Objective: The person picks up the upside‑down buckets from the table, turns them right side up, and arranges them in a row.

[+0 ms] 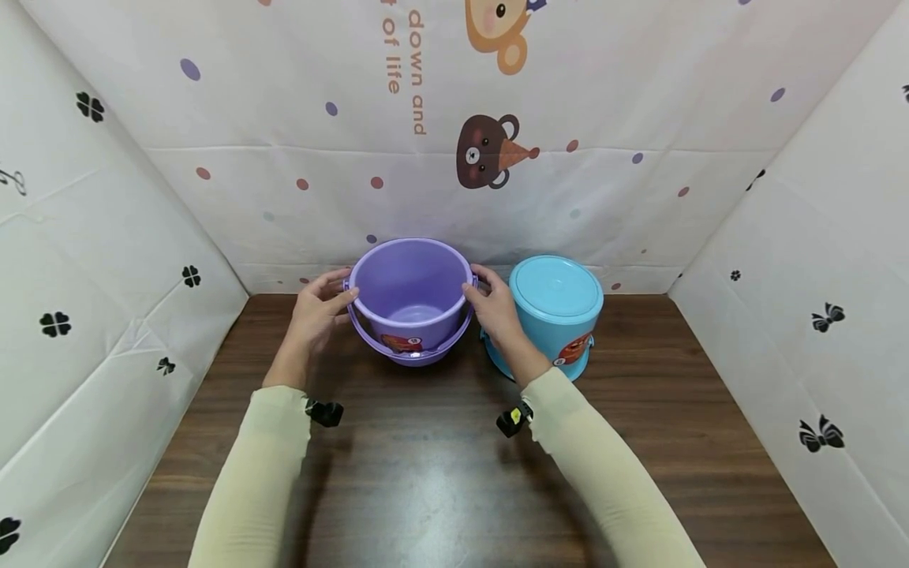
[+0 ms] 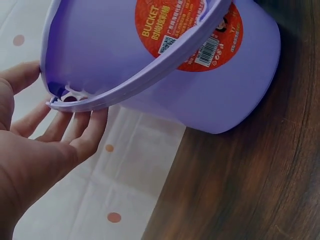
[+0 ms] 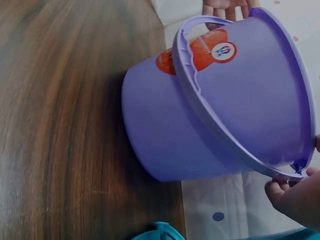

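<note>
A purple bucket (image 1: 408,272) stands at the back of the wooden table, near the patterned backdrop. Its top is uncovered and its inside shows no contents. The handle (image 1: 419,359) hangs down at the front, below a red label (image 2: 195,37). My left hand (image 1: 315,315) grips the left side at the rim, thumb on the edge and fingers under the handle's joint. On the opposite side my right hand (image 1: 499,312) holds the rim likewise; in the right wrist view that hand (image 3: 302,200) is partly cut off by the frame edge.
Just right of my right hand stands a light blue bucket (image 1: 547,331) covered by a flat blue lid (image 1: 556,285). White printed sheets form walls on the left, back (image 1: 284,205) and right. Dark wooden tabletop (image 1: 419,465) lies in front.
</note>
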`<control>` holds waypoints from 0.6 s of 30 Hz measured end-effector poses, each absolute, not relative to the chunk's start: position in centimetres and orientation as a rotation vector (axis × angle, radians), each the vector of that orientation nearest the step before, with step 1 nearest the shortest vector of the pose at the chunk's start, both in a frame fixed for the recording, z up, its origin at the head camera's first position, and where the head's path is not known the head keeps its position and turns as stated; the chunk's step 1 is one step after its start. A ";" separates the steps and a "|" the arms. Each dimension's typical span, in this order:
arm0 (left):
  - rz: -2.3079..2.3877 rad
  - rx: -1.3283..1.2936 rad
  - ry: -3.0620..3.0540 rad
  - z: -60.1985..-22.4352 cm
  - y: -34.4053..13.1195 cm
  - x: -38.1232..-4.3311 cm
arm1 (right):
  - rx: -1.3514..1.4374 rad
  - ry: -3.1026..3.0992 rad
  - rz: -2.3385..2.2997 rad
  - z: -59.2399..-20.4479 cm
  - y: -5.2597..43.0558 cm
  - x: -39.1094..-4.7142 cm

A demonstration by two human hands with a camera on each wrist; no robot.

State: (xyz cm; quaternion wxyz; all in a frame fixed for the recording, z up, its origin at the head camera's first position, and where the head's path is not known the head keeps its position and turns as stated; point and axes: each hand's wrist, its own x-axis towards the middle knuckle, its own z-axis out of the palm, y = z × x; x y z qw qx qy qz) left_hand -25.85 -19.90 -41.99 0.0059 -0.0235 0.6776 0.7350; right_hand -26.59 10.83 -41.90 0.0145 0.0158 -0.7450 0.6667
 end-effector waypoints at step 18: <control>2.226 0.239 2.711 -37.8 -19.5 -23.2 | 0.488 -2.156 1.754 -38.3 13.5 -22.0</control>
